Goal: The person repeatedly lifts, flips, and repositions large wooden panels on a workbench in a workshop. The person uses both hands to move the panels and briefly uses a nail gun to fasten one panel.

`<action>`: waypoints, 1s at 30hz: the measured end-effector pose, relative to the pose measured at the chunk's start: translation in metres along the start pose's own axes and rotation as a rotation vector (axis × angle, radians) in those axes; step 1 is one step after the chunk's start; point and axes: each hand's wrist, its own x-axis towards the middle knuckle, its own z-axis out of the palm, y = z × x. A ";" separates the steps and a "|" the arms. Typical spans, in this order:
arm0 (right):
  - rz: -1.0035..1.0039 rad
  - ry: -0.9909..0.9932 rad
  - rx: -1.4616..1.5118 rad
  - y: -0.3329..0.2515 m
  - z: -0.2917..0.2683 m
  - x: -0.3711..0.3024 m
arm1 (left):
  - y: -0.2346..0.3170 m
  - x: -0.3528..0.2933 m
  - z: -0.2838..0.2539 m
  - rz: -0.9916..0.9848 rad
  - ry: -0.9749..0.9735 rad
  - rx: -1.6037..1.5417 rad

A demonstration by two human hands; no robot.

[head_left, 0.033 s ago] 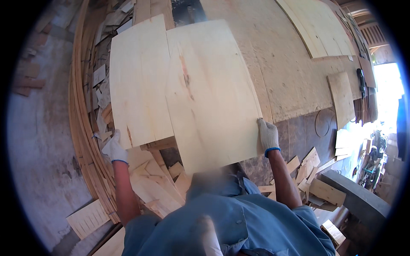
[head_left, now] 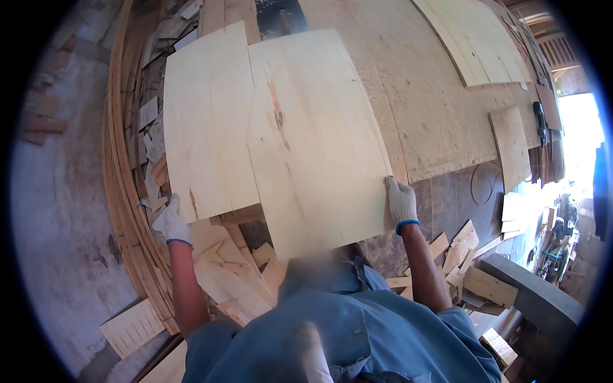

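Two pale wooden panels lie side by side in front of me. The left panel [head_left: 207, 121] has its near edge farther away than that of the right panel [head_left: 319, 140], which reaches almost to my body and bears a reddish-brown streak. My left hand [head_left: 171, 221], in a white knitted glove with a blue cuff, is closed at the near left corner of the left panel. With the same kind of glove, my right hand [head_left: 401, 200] grips the right panel's right edge near its close corner. Fingers under the wood are hidden on both sides.
A large worn board tabletop [head_left: 447, 134] stretches to the right, carrying more pale panels [head_left: 472, 41]. Long wooden strips [head_left: 118, 166] run along the left. Offcuts [head_left: 230, 274] lie below the panels, and a grey beam [head_left: 533, 290] sits at lower right.
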 end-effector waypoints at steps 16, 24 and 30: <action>-0.109 0.009 -0.040 0.052 0.011 -0.024 | -0.025 -0.013 -0.015 0.050 0.011 0.023; -0.073 -0.044 -0.064 0.085 0.020 -0.066 | -0.053 -0.037 -0.093 0.043 -0.156 0.401; -0.192 -0.017 -0.069 0.100 0.050 -0.059 | -0.039 -0.027 -0.097 -0.162 -0.143 0.112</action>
